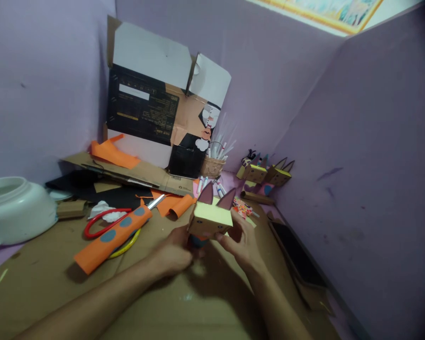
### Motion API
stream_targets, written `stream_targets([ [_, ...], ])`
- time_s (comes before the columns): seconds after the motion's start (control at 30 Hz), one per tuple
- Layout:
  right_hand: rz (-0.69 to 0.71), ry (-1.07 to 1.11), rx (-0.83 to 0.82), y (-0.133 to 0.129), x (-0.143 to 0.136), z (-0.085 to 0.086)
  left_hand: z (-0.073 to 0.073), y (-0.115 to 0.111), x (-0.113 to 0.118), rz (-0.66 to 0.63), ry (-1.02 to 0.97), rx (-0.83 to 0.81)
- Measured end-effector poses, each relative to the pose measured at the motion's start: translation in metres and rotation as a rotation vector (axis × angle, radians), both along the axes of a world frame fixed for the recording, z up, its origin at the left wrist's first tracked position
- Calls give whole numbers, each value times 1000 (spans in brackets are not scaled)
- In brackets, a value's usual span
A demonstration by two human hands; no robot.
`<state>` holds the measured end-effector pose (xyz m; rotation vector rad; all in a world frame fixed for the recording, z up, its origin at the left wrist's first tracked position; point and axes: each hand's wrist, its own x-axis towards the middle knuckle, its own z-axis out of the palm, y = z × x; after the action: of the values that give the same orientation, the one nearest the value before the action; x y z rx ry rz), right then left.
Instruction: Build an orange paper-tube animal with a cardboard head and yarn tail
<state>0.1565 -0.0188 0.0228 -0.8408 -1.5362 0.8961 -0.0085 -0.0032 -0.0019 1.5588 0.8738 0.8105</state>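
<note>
A small cardboard animal figure (211, 217) is held between my two hands over the cardboard mat (156, 302). It has a boxy brown head, a yellow top and two pointed purple-brown ears. My left hand (175, 251) closes around its lower left part, where a bit of orange and blue shows. My right hand (241, 241) grips the right side of the head, thumb at the front lower edge. Left of my hands, an orange paper tube with blue-grey dots (115, 238) lies across scissors (92, 226) with red and yellow handles.
A white pot (21, 212) stands at the left. Opened box cardboard (141, 108) leans on the wall, with orange paper (115, 153) before it. Behind my hands are a basket of markers (213, 166) and similar figures (278, 174). A dark phone-like slab (297, 255) lies at right.
</note>
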Motion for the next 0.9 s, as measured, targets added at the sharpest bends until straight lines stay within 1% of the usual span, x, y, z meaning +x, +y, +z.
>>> stream_targets([
  [0.07, 9, 7, -8, 1, 0, 0, 10, 6, -14, -94, 0, 8],
  [0.1, 13, 9, -7, 1, -1, 0, 16, 9, -22, -118, 1, 3],
  [0.13, 17, 11, -3, 1, -2, 1, 23, 12, -28, -117, -11, 29],
  [0.2, 23, 10, 15, -1, -4, 3, 33, 16, -35, -64, -37, 112],
  [0.27, 38, 7, 32, -2, -6, 7, 39, 17, -34, -9, -69, 153],
  [0.33, 80, 23, 23, -3, -7, 9, 40, 15, -28, 37, -109, 142],
  [0.4, 152, 59, -34, -2, -6, 8, 39, 13, -21, 62, -166, 111],
  [0.47, 214, 72, -110, 1, -6, 3, 39, 12, -19, 61, -228, 61],
  [0.53, 251, 34, -176, 4, -8, -6, 39, 13, -21, 66, -266, -2],
  [0.6, 241, -16, -225, 6, -14, -16, 40, 15, -24, 97, -272, -41],
  [0.7, 142, -20, -301, 7, -25, -25, 41, 17, -26, 135, -289, -60],
  [0.77, 109, 28, -364, 5, -31, -23, 42, 18, -24, 126, -337, -98],
  [0.9, 156, 242, -474, 0, -36, -14, 44, 19, -16, 155, -393, -144],
])
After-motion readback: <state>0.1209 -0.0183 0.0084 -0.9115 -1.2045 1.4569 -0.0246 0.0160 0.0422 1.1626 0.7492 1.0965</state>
